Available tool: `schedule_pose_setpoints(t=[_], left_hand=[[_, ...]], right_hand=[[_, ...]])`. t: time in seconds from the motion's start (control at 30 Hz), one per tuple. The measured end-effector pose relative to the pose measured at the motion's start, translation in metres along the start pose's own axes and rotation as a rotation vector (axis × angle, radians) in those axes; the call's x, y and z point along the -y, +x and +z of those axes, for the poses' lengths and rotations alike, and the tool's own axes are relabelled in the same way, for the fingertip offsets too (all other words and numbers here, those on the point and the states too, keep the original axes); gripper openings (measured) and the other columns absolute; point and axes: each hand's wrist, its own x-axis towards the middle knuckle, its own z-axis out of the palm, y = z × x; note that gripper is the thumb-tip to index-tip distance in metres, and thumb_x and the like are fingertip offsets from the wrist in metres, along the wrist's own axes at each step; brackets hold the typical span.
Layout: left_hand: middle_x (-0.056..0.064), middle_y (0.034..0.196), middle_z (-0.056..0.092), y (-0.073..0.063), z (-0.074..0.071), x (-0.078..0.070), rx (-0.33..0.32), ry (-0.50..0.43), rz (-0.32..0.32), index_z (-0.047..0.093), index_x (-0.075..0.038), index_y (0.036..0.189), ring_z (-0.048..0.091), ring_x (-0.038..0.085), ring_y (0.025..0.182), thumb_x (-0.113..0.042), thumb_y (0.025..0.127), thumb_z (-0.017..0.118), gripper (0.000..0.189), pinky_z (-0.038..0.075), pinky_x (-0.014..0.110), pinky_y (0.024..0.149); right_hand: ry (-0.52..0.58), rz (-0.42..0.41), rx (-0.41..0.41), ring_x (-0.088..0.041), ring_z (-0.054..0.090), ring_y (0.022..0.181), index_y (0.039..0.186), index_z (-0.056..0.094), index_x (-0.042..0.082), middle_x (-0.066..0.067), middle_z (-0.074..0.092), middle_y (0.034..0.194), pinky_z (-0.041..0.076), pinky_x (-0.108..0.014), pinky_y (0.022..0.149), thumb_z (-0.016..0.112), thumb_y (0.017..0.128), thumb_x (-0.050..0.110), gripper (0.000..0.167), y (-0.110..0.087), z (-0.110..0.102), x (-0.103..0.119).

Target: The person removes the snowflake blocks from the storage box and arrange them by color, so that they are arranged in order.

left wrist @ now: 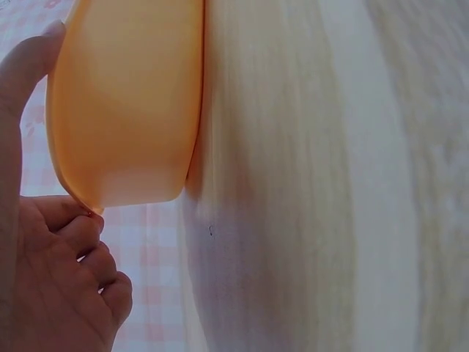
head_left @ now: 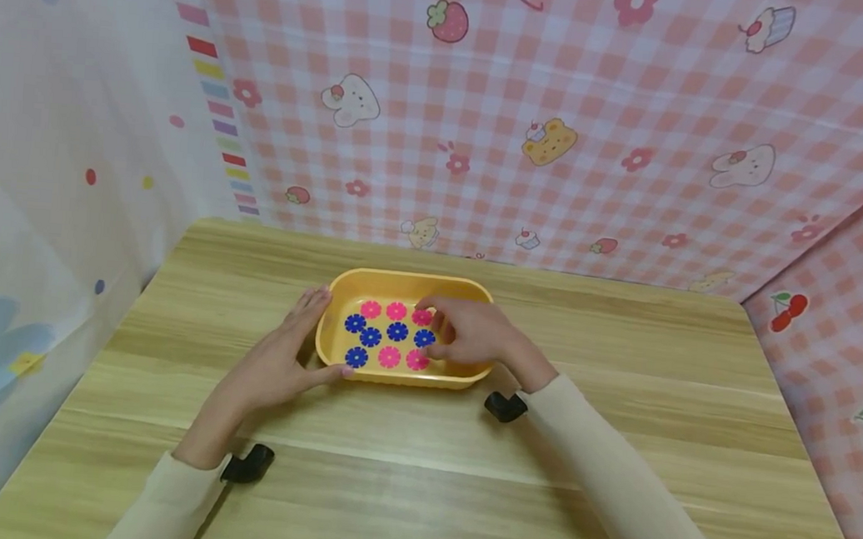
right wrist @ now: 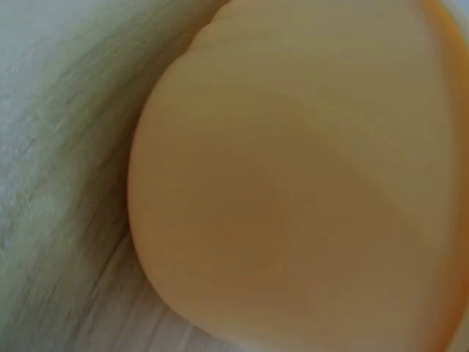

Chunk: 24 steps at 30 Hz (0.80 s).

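A shallow yellow plastic basin (head_left: 401, 378) with rounded corners stands on the table. Inside it lie several flat, notched snowflake discs, pink (head_left: 389, 357) and blue (head_left: 397, 331). My left hand (head_left: 270, 371) grips the basin's left end, its thumb at the near rim and its fingers along the left rim. In the left wrist view the orange-looking basin wall (left wrist: 132, 103) stands between thumb and fingers. My right hand (head_left: 480, 333) reaches over the right rim, thumb and forefinger bent and apart near the rightmost discs. The right wrist view shows only the basin's outer wall (right wrist: 293, 183) and wood, no fingers.
The wood-grain table (head_left: 386, 483) ends at a pink checked cloth (head_left: 486, 140) behind. A white patterned cloth (head_left: 74, 111) hangs at the left, and more checked cloth (head_left: 837, 373) at the right. Black wrist cameras (head_left: 248, 464) sit at both cuffs.
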Motion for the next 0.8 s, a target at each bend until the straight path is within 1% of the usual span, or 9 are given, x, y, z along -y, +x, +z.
schedule_pose_setpoints(t=[0.1,0.23,0.33,0.47,0.57,0.7,0.8], left_hand=[[-0.002,0.175,0.002,0.0001,0.0004,0.0002,-0.003,-0.001,0.001,0.002,-0.029,0.166,0.002,0.024,0.163,-0.082,0.077,0.066,0.122,0.019,0.063,0.127],[-0.003,0.175,0.003,0.0,0.0011,0.0005,-0.014,-0.003,-0.002,0.003,-0.031,0.166,0.002,0.023,0.163,-0.079,0.078,0.068,0.12,0.02,0.062,0.127],[-0.004,0.175,0.004,0.0002,0.0011,0.0008,-0.025,-0.008,-0.003,0.005,-0.031,0.166,0.003,0.022,0.163,-0.078,0.078,0.07,0.119,0.02,0.061,0.127],[-0.004,0.175,0.004,0.0002,0.001,0.0012,-0.027,-0.011,-0.001,0.005,-0.031,0.166,0.003,0.021,0.163,-0.08,0.077,0.069,0.119,0.02,0.06,0.127],[-0.004,0.175,0.005,0.0001,0.0011,0.0015,-0.028,-0.012,0.004,0.006,-0.03,0.166,0.003,0.021,0.163,-0.08,0.077,0.068,0.119,0.02,0.06,0.127],[-0.003,0.175,0.006,0.0003,0.0011,0.0017,-0.031,-0.012,0.009,0.006,-0.03,0.166,0.004,0.022,0.163,-0.079,0.078,0.069,0.119,0.02,0.061,0.127],[-0.005,0.175,0.006,0.0004,0.0009,0.0011,-0.035,-0.011,0.006,0.006,-0.031,0.166,0.004,0.021,0.163,-0.079,0.078,0.069,0.119,0.021,0.06,0.127]], right_hand=[[-0.039,0.008,0.005,-0.008,0.063,0.086,0.139,0.058,0.026,0.005,0.071,0.107,0.053,-0.03,0.077,0.076,0.09,0.042,0.055,0.0021,0.0028,-0.0001],[-0.072,0.023,0.003,-0.008,0.063,0.087,0.136,0.061,0.029,0.007,0.071,0.108,0.054,-0.029,0.079,0.075,0.091,0.037,0.047,0.0034,0.0047,0.0004],[-0.106,0.028,0.001,-0.008,0.062,0.087,0.134,0.064,0.03,0.007,0.071,0.105,0.053,-0.029,0.078,0.074,0.092,0.033,0.043,0.004,0.0057,0.0012],[-0.162,0.038,-0.002,-0.01,0.058,0.083,0.13,0.068,0.03,0.008,0.066,0.095,0.05,-0.027,0.074,0.073,0.093,0.034,0.038,0.0046,0.0074,0.0024],[-0.177,0.063,-0.001,-0.011,0.055,0.08,0.126,0.07,0.031,0.009,0.062,0.09,0.047,-0.027,0.072,0.074,0.094,0.036,0.033,0.0043,0.0084,0.0035],[-0.178,0.092,0.004,-0.012,0.055,0.08,0.124,0.072,0.031,0.009,0.061,0.09,0.045,-0.026,0.071,0.074,0.094,0.038,0.031,0.0042,0.0086,0.0051],[-0.183,0.099,0.003,-0.012,0.056,0.082,0.122,0.072,0.031,0.009,0.062,0.092,0.047,-0.027,0.074,0.074,0.094,0.039,0.029,0.0048,0.0086,0.0056]])
